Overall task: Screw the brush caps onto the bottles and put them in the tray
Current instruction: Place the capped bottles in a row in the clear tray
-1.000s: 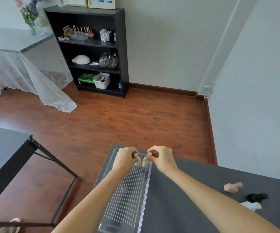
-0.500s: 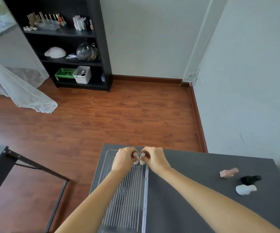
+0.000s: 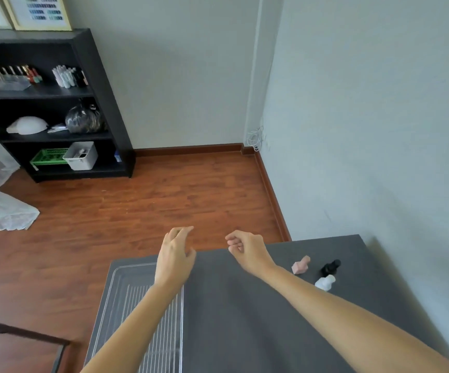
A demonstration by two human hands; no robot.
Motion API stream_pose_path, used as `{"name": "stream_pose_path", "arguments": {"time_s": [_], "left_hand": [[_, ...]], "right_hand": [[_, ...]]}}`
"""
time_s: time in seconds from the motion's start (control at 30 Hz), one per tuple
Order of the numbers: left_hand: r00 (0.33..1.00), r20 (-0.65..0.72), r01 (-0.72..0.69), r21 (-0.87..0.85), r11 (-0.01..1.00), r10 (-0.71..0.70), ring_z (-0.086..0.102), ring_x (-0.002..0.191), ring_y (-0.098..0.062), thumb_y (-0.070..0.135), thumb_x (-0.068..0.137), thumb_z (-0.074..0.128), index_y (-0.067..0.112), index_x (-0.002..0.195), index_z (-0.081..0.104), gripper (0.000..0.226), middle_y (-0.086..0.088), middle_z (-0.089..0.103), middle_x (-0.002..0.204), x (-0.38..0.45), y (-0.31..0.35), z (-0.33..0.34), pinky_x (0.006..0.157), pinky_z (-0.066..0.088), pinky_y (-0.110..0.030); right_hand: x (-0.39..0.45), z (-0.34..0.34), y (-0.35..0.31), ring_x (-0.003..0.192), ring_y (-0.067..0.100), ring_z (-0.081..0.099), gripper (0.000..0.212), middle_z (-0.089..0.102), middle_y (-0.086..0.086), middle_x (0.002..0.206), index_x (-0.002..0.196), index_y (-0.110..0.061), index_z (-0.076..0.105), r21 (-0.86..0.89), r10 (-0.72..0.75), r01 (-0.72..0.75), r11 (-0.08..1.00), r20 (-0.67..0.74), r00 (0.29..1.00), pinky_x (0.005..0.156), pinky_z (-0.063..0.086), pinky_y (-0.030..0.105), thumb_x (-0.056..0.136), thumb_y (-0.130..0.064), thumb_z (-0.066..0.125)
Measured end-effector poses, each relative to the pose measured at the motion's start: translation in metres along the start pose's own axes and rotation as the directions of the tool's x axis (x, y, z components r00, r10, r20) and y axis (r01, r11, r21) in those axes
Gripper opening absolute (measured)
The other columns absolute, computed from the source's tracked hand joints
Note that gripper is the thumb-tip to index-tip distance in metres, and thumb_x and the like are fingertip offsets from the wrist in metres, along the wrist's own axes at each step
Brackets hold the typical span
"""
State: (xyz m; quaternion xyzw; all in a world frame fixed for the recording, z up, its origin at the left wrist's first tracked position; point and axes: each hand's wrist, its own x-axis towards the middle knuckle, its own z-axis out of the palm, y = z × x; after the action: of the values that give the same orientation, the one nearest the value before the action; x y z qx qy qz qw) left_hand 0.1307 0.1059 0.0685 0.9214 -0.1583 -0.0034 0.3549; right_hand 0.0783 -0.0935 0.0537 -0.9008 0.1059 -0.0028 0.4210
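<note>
Neither hand held anything. Over the far end of the clear ridged tray (image 3: 121, 300), the left hand (image 3: 174, 258) hung with relaxed, loosely spread fingers. Just right of it, above the dark table (image 3: 244, 319), the right hand (image 3: 249, 251) had its fingers loosely curled on nothing. Well to the right, near the wall, three capped bottles lay on their sides on the table: a pink bottle (image 3: 300, 265) farthest left, a black bottle (image 3: 331, 266) beside it, and a white bottle (image 3: 325, 282) nearest. Whether the tray held bottles could not be told.
</note>
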Motion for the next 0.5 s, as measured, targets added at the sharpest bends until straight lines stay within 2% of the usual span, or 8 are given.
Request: {"name": "stream_pose_path", "arguments": {"time_s": [0.1,0.2,0.27,0.33,0.37,0.43,0.5], "left_hand": [[0.992,0.022,-0.120,-0.035,0.992,0.121,0.057,0.115,-0.020,0.002,0.089,0.061,0.014,0.128,0.064,0.041,0.001,0.062,0.125,-0.004,0.049,0.028,0.094,0.044,-0.024],[0.970,0.116,-0.204,-0.084,0.975,0.213,0.058,0.114,-0.017,0.008,0.092,0.062,0.014,0.125,0.066,0.034,0.003,0.064,0.123,-0.016,0.091,0.066,0.096,0.049,-0.030],[0.950,0.197,-0.224,-0.109,0.968,0.242,0.059,0.115,-0.015,0.012,0.093,0.063,0.015,0.125,0.065,0.033,0.004,0.064,0.123,-0.027,0.113,0.095,0.097,0.048,-0.030],[0.928,0.269,-0.231,-0.131,0.964,0.259,0.060,0.113,-0.014,0.014,0.093,0.063,0.015,0.126,0.065,0.032,0.004,0.064,0.123,-0.037,0.132,0.123,0.096,0.048,-0.028],[0.917,0.300,-0.231,-0.141,0.963,0.263,0.061,0.111,-0.014,0.015,0.093,0.063,0.016,0.125,0.066,0.031,0.004,0.065,0.120,-0.042,0.140,0.137,0.095,0.048,-0.026],[0.893,0.370,-0.214,-0.149,0.965,0.255,0.063,0.109,-0.015,0.016,0.093,0.063,0.017,0.123,0.065,0.030,0.005,0.065,0.116,-0.049,0.155,0.163,0.093,0.048,-0.023],[0.860,0.464,-0.174,-0.123,0.977,0.211,0.061,0.115,-0.018,0.017,0.093,0.064,0.016,0.130,0.060,0.038,-0.002,0.061,0.125,-0.053,0.167,0.188,0.098,0.048,-0.027]], "right_hand": [[-0.015,-0.049,0.030,0.090,-0.002,0.064,0.023,0.071,-0.007,0.104,0.110,-0.022,0.069,-0.027,0.046,-0.049,0.998,-0.098,0.994,0.080,0.053,0.020,0.094,-0.013,0.054],[-0.032,-0.095,0.062,0.094,0.010,0.068,0.021,0.073,-0.001,0.101,0.107,-0.016,0.071,-0.026,0.064,-0.071,0.997,-0.210,0.976,0.088,0.056,0.026,0.093,-0.007,0.058],[-0.044,-0.123,0.084,0.089,0.010,0.068,0.021,0.074,0.002,0.099,0.105,-0.013,0.072,-0.032,0.091,-0.104,0.994,-0.272,0.958,0.084,0.054,0.015,0.092,-0.003,0.058],[-0.057,-0.146,0.107,0.086,0.010,0.067,0.020,0.075,0.002,0.097,0.103,-0.012,0.072,-0.047,0.125,-0.146,0.988,-0.306,0.944,0.074,0.044,0.001,0.092,-0.003,0.057],[-0.064,-0.156,0.119,0.087,0.010,0.067,0.021,0.075,0.003,0.098,0.102,-0.011,0.072,-0.054,0.140,-0.165,0.985,-0.318,0.938,0.072,0.041,-0.001,0.093,-0.003,0.056],[-0.074,-0.170,0.141,0.094,0.014,0.068,0.023,0.075,0.005,0.100,0.104,-0.009,0.071,-0.054,0.171,-0.198,0.979,-0.319,0.932,0.077,0.043,0.003,0.094,0.000,0.053],[-0.082,-0.177,0.159,0.103,0.018,0.068,0.029,0.073,0.008,0.107,0.110,-0.006,0.069,-0.062,0.201,-0.227,0.972,-0.284,0.938,0.089,0.049,0.016,0.094,0.005,0.048]]}}
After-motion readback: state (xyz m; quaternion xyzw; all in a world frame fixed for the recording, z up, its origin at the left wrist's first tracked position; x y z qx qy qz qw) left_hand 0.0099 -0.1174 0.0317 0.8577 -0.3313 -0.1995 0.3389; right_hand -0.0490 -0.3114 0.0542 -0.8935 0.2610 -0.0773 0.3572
